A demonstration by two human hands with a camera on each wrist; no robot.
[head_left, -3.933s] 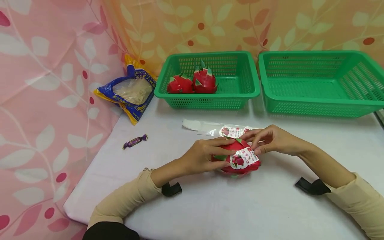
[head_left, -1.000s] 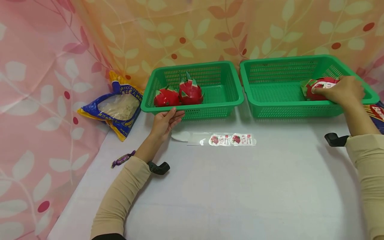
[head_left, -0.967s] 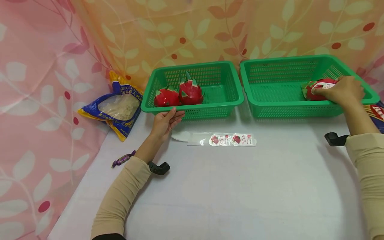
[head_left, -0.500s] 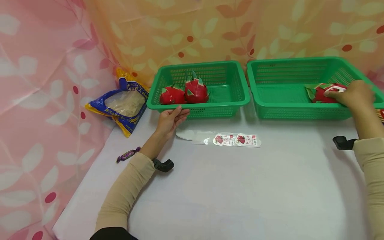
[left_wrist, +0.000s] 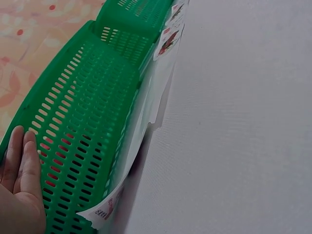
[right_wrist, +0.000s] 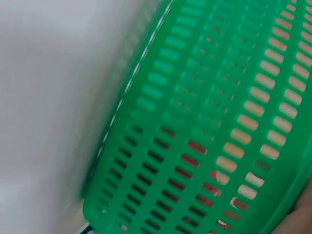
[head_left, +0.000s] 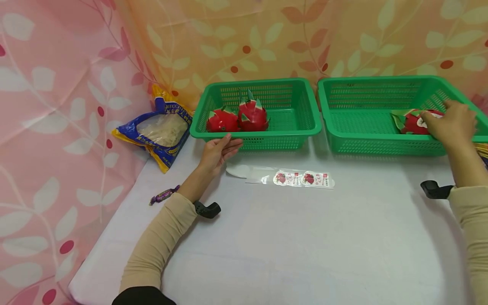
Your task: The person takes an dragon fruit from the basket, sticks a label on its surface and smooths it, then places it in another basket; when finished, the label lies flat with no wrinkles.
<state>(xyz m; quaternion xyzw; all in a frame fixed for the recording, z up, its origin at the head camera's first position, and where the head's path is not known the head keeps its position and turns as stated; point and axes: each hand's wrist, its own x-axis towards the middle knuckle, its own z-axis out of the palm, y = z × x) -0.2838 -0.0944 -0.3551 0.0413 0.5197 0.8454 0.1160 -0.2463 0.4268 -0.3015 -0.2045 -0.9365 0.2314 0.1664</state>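
Observation:
In the head view, a red dragon fruit (head_left: 415, 122) with a white label and green leaf tips lies in the right green basket (head_left: 381, 144), near its right end. Just over it is my right hand (head_left: 453, 123), thumb and fingers spread apart; part of the fruit is hidden behind the hand. My left hand (head_left: 217, 154) touches the front of the left green basket (head_left: 274, 134) with straight fingers, also seen in the left wrist view as the hand (left_wrist: 24, 185). Two more dragon fruits (head_left: 223, 120) sit inside that left basket.
A clear strip with two dragon fruit labels (head_left: 301, 178) lies before the left basket. Left of it are a blue and yellow bag (head_left: 152, 131) and a purple wrapped candy (head_left: 164, 195). Another package (head_left: 482, 150) shows partly behind the right forearm.
The labelled dragon fruit has gone from the table into the right basket. My right hand has since loosened and lifted slightly from it. My left hand moved to the left basket and stays there.

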